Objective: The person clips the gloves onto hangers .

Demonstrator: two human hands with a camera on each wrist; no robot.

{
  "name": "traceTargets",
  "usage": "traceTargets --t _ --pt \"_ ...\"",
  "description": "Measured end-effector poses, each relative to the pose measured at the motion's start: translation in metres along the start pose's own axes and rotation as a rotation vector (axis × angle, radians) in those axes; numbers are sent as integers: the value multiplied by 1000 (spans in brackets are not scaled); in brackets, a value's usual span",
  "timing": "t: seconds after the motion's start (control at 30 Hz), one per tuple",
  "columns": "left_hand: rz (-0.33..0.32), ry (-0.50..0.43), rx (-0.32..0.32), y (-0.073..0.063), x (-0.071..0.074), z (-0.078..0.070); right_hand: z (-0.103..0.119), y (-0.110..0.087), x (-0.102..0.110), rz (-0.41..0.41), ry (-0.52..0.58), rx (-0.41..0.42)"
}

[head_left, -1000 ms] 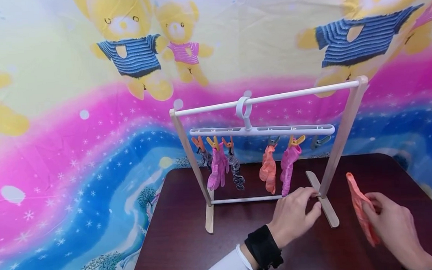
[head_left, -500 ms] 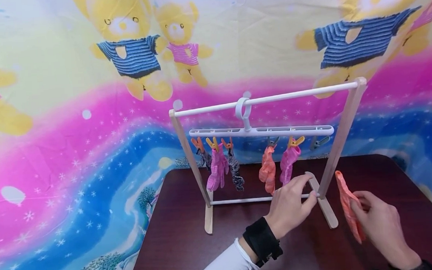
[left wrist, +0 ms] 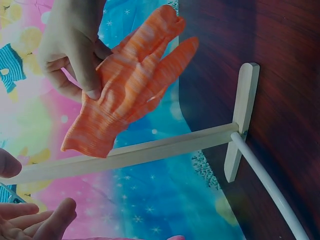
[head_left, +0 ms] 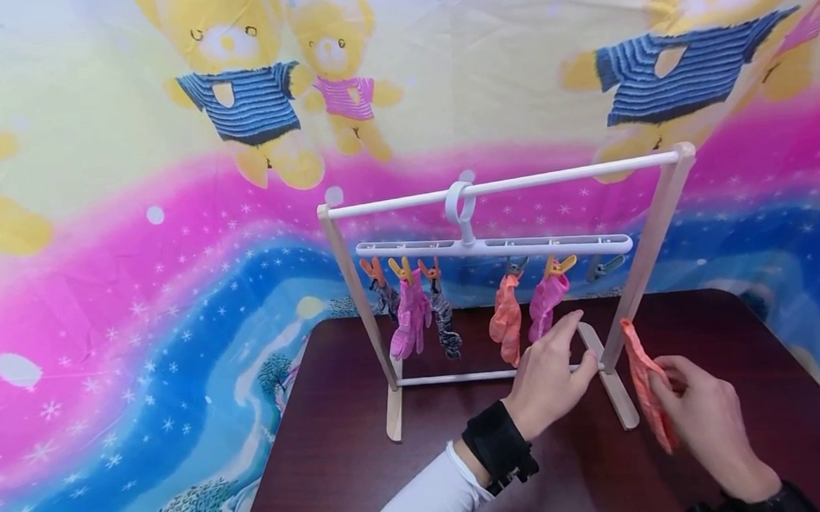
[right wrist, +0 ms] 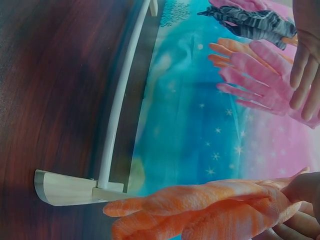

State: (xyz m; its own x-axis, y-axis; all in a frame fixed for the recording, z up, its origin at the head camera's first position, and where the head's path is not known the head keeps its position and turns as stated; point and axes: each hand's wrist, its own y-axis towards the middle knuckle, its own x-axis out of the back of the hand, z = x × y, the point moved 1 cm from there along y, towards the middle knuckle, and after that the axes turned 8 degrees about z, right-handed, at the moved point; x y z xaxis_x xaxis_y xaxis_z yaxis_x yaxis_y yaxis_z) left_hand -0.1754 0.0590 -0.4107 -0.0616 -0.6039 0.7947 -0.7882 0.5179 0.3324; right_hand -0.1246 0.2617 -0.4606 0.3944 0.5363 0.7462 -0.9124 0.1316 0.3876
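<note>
My right hand (head_left: 707, 418) pinches an orange knitted glove (head_left: 645, 383) near its cuff, just right of the rack's right post. In the left wrist view the glove's cuff points down-left and its fingers up-right. My left hand (head_left: 545, 380), thumb and fingers apart, holds nothing; it reaches in front of the rack, just below a hanging pink glove (head_left: 547, 303). Above both hands is a white hanger (head_left: 556, 246) with clothespins. A blue-grey clothespin (head_left: 605, 267) at its right end grips nothing. Another orange glove (head_left: 506, 320) hangs left of the pink one.
On the hanger's left half hang a second pink glove (head_left: 409, 318) and grey-black gloves (head_left: 443, 320). The wooden rack's right post (head_left: 649, 251) stands between my right hand and the hanger. A low white bar (head_left: 458, 378) joins its feet on the dark table (head_left: 338, 476).
My right hand has carried the orange glove leftward, up to the rack's right post. The left hand has lifted and drawn slightly left, away from the base of that post.
</note>
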Motion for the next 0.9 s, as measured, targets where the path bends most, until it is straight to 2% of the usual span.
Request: traceTargets --t 0.13,0.43,0.6,0.9 --pt "13 -24 25 3 0 0 2 2 -3 4 1 0" --pt "50 -114 32 15 0 -6 8 9 -10 21 12 3" --pt "79 -112 40 22 -2 -12 8 11 -13 25 14 5" --pt "40 -30 11 34 -1 -20 8 17 -14 5 39 35"
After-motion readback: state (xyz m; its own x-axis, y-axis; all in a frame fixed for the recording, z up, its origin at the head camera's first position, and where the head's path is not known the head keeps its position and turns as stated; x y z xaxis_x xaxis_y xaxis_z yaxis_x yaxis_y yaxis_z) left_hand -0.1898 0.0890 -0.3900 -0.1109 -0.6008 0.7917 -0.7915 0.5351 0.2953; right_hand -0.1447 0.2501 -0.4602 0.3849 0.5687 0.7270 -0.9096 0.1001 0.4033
